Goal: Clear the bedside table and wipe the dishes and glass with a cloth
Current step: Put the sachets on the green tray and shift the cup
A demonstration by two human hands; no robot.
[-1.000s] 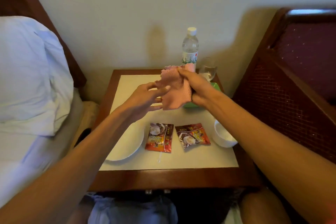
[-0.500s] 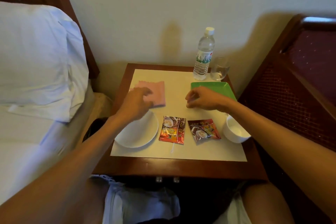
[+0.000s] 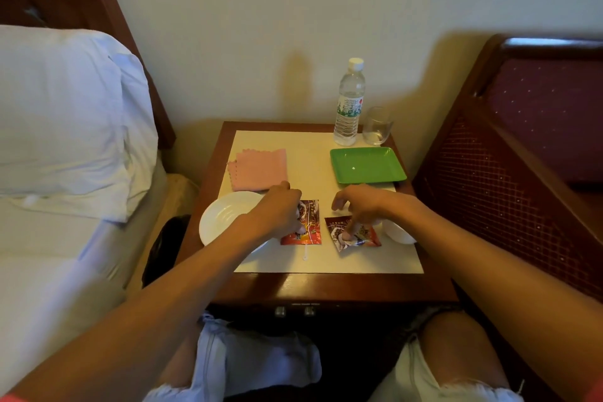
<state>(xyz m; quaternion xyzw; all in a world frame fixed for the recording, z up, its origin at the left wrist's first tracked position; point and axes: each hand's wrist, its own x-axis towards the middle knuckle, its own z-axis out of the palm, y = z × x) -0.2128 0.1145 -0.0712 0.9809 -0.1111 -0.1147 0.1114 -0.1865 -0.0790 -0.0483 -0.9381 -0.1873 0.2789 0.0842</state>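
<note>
Two red snack packets lie near the front of the bedside table [image 3: 326,284]. My left hand [image 3: 280,209] pinches the left packet [image 3: 306,228]. With curled fingers my right hand [image 3: 362,206] pinches the right packet [image 3: 352,235], which crumples at its lower edge. A folded pink cloth [image 3: 259,170] lies flat at the back left. A white plate [image 3: 222,219] sits partly under my left forearm. Under my right wrist, a white bowl [image 3: 399,233] shows only in part. A green square plate [image 3: 367,165] sits at the right, and behind it stands a clear glass [image 3: 377,126].
A water bottle [image 3: 349,104] stands at the back beside the glass. A bed with a white pillow [image 3: 65,121] is on the left. A dark wooden headboard panel [image 3: 509,173] rises on the right. A dark bin [image 3: 164,245] sits between bed and table.
The cloth went from both hands down onto the table's back left. Both hands then moved forward onto the two snack packets and took hold of them.
</note>
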